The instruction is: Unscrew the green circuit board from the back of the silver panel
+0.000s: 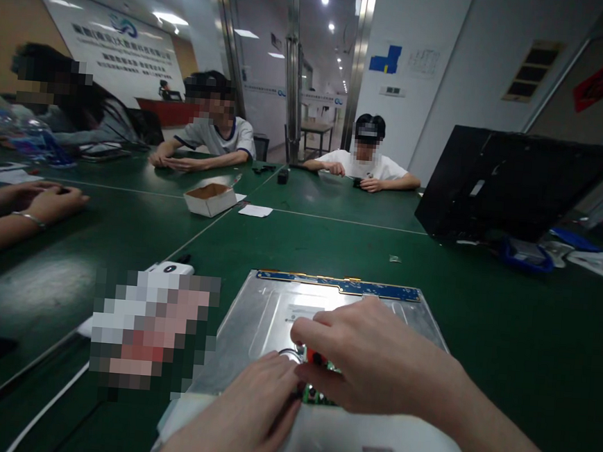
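A flat metal-backed display panel [236,325] lies on the table before me, with a blue circuit strip [384,292] along its far edge. My right hand [375,357] is closed around a small red-and-black tool handle [316,357], mostly covered by the fingers. Under it, part of a green circuit board [314,395] shows on the panel. My left hand [256,403] rests at the board's left side, fingers curled together by the right fingertips; what they grip is hidden. A thin cable [290,354] loops beside the left fingertips. The panel's near part is a white cover [337,441].
Left of the panel lie a white device [175,270], partly blurred out, and a white cable [52,405]. An open small box [210,200] and paper [255,210] lie farther off. A black monitor [513,187] stands right. Several people sit around the green table [526,348].
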Tool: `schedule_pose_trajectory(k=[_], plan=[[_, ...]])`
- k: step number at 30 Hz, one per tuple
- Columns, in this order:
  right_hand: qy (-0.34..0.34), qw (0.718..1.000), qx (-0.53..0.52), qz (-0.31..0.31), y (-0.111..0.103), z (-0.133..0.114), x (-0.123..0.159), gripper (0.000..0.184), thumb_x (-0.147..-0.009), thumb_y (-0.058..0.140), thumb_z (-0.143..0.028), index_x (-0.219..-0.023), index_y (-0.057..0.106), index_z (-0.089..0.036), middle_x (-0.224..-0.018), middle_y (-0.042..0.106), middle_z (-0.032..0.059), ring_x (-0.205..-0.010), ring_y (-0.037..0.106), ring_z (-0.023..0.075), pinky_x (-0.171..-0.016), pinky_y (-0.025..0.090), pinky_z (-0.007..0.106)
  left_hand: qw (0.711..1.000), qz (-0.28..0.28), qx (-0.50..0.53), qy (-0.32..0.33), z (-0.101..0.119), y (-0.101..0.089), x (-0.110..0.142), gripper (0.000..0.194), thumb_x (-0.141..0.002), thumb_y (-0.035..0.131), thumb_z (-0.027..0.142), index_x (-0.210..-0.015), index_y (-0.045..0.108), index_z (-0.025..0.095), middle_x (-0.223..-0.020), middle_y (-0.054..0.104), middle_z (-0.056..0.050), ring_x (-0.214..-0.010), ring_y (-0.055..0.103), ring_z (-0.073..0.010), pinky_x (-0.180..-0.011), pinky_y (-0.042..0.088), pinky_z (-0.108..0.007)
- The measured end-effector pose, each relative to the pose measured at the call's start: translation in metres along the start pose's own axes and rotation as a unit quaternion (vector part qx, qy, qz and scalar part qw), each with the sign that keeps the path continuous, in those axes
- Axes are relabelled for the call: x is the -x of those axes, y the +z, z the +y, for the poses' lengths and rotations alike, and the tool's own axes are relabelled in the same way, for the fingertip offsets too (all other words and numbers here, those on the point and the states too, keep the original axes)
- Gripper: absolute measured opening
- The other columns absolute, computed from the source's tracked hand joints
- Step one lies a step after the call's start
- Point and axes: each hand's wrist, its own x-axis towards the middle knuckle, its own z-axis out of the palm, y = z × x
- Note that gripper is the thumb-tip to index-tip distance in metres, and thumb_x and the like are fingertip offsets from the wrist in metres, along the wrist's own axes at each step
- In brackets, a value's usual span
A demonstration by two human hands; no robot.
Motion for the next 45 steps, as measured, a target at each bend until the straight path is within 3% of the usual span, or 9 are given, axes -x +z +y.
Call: schedule_pose_trajectory(k=[7,12,20,25,45], plan=[[-0.011,1.000,0.004,0.005,0.0013,-0.0001,-0.0005,0.005,-0.087,0.052,-0.024,-0.089,0.049,-0.021,-0.078,0.065,-0.0012,-0.060,0.050,0.0123,-0.050,0.020,0.029,1.000,-0.014,-0.007,-0.011,-0.0014,0.0009,-0.0006,0.016,-0.088,0.045,0.016,-0.102,0.052,0.019,-0.099,0.062,-0.007,-0.089,0.061,-0.0241,-0.084,0.050,-0.041],[-0.010,1.000,0.008,0.005,0.0012,0.0003,0.0005,0.012,-0.091,0.054,-0.033,-0.090,0.052,-0.021,-0.078,0.065,-0.0011,-0.062,0.052,0.0125,-0.050,0.020,0.029,1.000,-0.002,-0.007,-0.008,-0.0004,0.0013,-0.0004,0.014,-0.090,0.044,0.015,-0.101,0.051,0.020,-0.098,0.063,-0.007,-0.089,0.061,-0.0238,-0.082,0.050,-0.040],[-0.015,1.000,-0.002,-0.003,-0.0007,-0.0011,-0.0002,0.009,-0.085,0.053,-0.022,-0.093,0.049,-0.020,-0.081,0.065,-0.0005,-0.061,0.051,0.0127,-0.050,0.021,0.029,1.000,0.005,-0.002,-0.010,0.0007,0.0008,-0.0017,0.010,-0.090,0.045,0.016,-0.096,0.052,0.020,-0.094,0.065,-0.006,-0.085,0.061,-0.0236,-0.078,0.051,-0.038],[0.001,1.000,0.001,-0.005,-0.0009,-0.0001,-0.0001,0.011,-0.089,0.056,-0.030,-0.093,0.050,-0.021,-0.079,0.066,-0.0007,-0.063,0.053,0.0134,-0.051,0.020,0.029,1.000,0.001,0.006,0.001,-0.0002,0.0004,-0.0025,0.014,-0.091,0.044,0.016,-0.102,0.052,0.020,-0.098,0.064,-0.007,-0.088,0.061,-0.0235,-0.081,0.051,-0.039],[-0.010,1.000,0.004,-0.010,-0.0019,-0.0023,0.0002,0.007,-0.088,0.053,-0.025,-0.091,0.049,-0.021,-0.080,0.065,-0.0008,-0.063,0.051,0.0124,-0.050,0.021,0.029,1.000,0.008,0.019,-0.009,0.0025,-0.0027,-0.0024,0.015,-0.090,0.044,0.014,-0.100,0.052,0.020,-0.097,0.065,-0.007,-0.091,0.062,-0.0245,-0.088,0.049,-0.044]])
